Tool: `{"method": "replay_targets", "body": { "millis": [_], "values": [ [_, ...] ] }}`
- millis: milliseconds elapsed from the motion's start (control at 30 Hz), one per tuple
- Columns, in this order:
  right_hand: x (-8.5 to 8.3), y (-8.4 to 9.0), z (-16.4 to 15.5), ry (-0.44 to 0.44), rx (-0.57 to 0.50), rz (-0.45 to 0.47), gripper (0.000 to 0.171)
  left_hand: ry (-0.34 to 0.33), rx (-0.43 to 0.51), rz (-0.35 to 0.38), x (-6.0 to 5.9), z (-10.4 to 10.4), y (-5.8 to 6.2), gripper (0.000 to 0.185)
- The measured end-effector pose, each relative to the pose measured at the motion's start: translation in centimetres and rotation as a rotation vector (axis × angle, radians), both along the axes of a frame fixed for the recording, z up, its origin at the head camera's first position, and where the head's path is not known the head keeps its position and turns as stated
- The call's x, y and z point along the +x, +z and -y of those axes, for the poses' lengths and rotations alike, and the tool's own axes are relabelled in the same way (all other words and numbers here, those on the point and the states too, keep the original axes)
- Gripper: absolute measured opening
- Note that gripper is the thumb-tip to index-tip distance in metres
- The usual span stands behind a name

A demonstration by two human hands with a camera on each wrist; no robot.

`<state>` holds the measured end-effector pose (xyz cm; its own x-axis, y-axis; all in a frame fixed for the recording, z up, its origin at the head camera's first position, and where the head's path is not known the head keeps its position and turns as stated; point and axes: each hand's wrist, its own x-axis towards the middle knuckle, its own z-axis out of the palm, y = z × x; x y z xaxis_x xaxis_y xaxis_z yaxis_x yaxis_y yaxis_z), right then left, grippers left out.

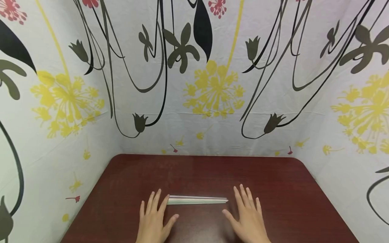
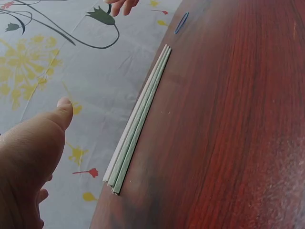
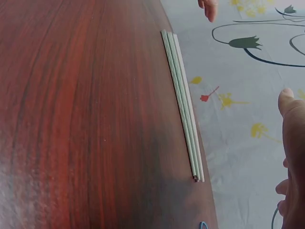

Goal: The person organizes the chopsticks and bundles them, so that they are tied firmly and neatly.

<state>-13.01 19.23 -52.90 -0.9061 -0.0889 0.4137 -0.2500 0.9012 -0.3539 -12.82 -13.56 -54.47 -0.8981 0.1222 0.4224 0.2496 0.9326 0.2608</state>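
Several thin straight sticks, pale green and whitish, lie side by side on the dark red-brown table. My left hand is over the table at their left end, fingers spread, its index fingertip overlapping that end in the head view. Just beyond their right end, my right hand is held with fingers spread and nothing in it. A small blue loop lies on the table past the far end of the sticks in the left wrist view; in the head view it is not visible. Both thumbs point inward.
The table has rounded back corners. Behind it and along both sides hangs white cloth printed with yellow, grey and red flowers.
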Motion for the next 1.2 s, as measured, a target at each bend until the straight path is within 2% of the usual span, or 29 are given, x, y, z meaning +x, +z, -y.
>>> {"method": "replay_targets", "body": {
  "millis": [333,600,900,1200],
  "values": [
    [0.0,0.0,0.0,0.002,0.009,0.004,0.087,-0.005,0.016,0.011,-0.1,0.1,0.2,0.072],
    [-0.1,0.2,0.0,0.001,0.011,0.005,0.086,-0.004,0.018,0.053,-0.2,0.3,0.4,0.072],
    [-0.3,0.3,0.1,0.0,0.017,-0.001,0.088,0.002,0.014,0.062,-0.4,0.3,0.1,0.072],
    [-1.6,-0.1,0.3,0.115,0.108,-0.064,0.078,-0.051,-0.027,0.093,-1.6,0.7,-0.8,0.073]
  ]
}}
